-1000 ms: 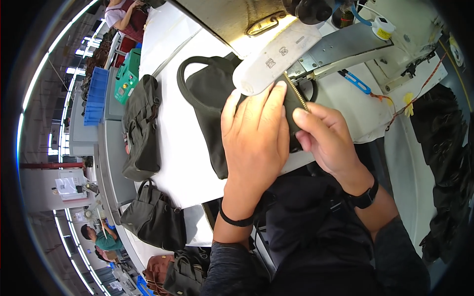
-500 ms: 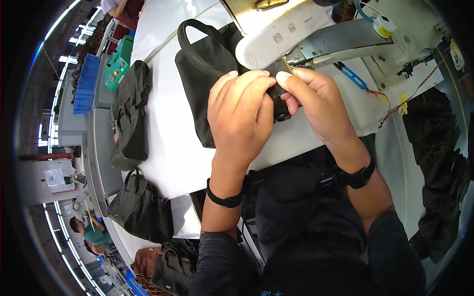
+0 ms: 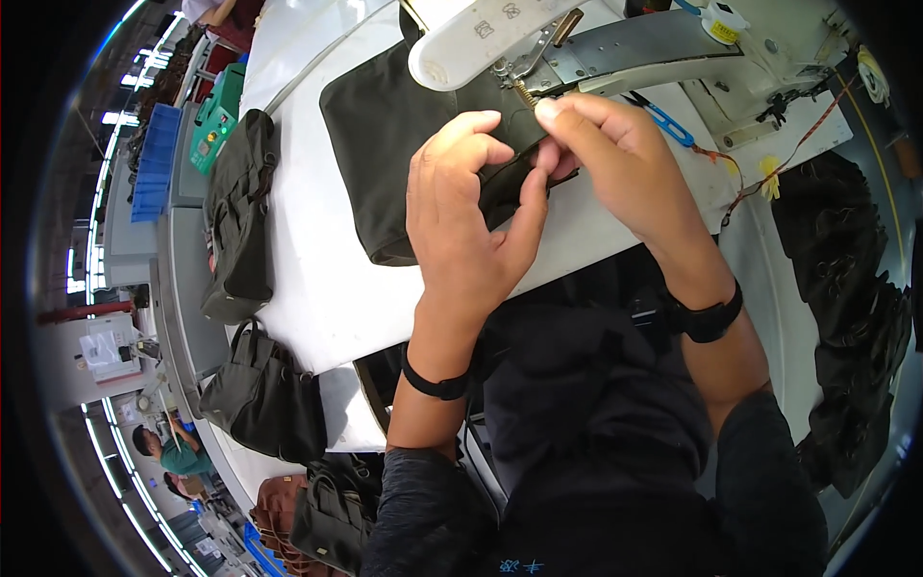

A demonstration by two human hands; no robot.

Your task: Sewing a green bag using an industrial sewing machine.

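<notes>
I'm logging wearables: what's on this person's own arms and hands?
The left hand and right hand wear no gloves. A slim black band circles the left wrist, a wider black strap the right. Dark grey sleeves stop short of both wrists.

2 small grey printed signs (image 3: 485, 30) stand on the white machine arm (image 3: 452, 53), and 2 blue characters (image 3: 521, 565) mark the dark clothing (image 3: 596, 433). A white bottle (image 3: 728, 13) carries a yellow label (image 3: 723, 32), its print seemingly too small to read. Pale sheets (image 3: 102, 346) on the far wall are unreadable.
</notes>
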